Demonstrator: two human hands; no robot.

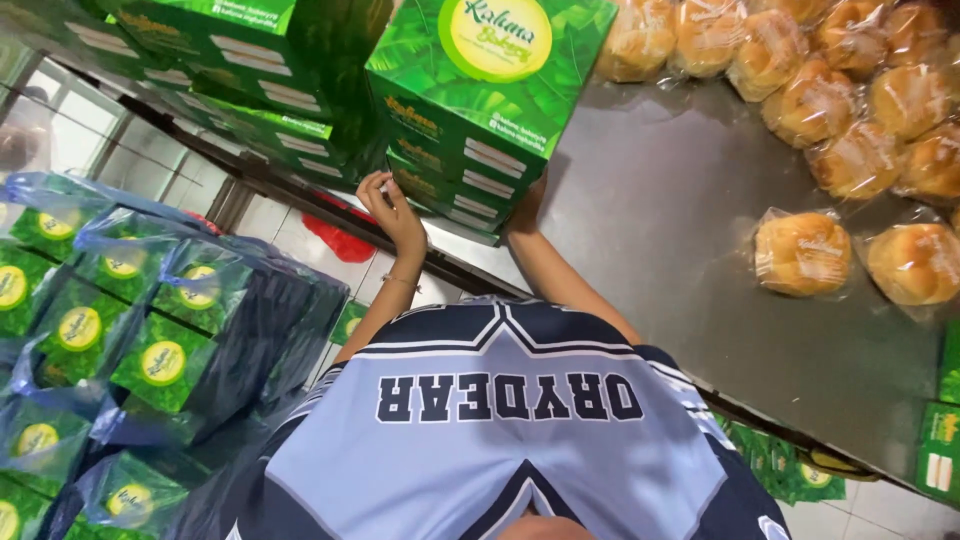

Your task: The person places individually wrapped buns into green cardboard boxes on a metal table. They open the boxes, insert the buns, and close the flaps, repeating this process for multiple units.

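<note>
Green boxes [470,110] stacked at table edge; bagged buns [803,253] right.

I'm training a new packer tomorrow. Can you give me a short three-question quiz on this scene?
1. True or false: the left hand rests against the stack of green printed cardboard boxes.
2. How are the round golden buns on the grey metal table wrapped? A) foil B) clear plastic C) paper
3. Fill in: the boxes at lower left sit in ____ plastic bags.

Key: 1 true; 2 B; 3 blue. The right hand is mostly hidden behind the stack.
</note>
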